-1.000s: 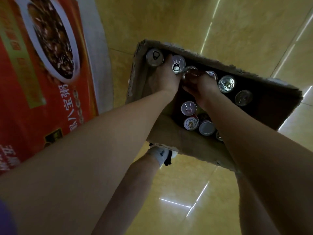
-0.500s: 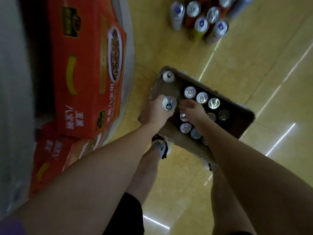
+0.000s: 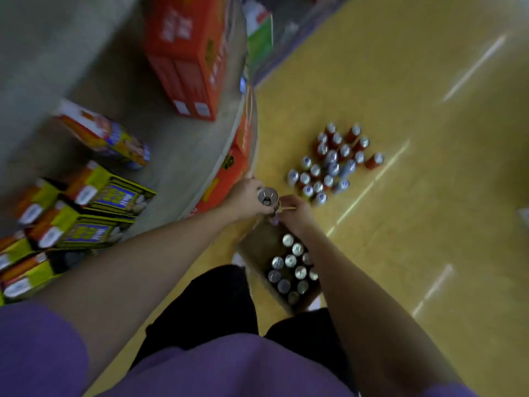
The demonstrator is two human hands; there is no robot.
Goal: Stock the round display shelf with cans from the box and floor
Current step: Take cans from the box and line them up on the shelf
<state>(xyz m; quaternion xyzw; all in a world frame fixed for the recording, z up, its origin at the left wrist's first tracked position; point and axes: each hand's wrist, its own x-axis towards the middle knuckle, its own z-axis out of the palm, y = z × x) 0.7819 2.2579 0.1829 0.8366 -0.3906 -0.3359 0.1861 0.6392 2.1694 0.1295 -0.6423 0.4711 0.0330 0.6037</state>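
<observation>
The left hand (image 3: 246, 197) had its grip around an upright can (image 3: 268, 196), pull-tab up, beside the round shelf (image 3: 183, 156) edge. The right hand (image 3: 296, 213) curled just beside it; what it held was too blurred to tell. Below sat the cardboard box (image 3: 254, 247) of cans, and more cans (image 3: 333, 164) clustered on the floor (image 3: 415, 196).

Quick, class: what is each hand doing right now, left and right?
Left hand: grips a silver-topped can.
Right hand: fingers curled, seemingly around a second can; too blurred to confirm.
</observation>
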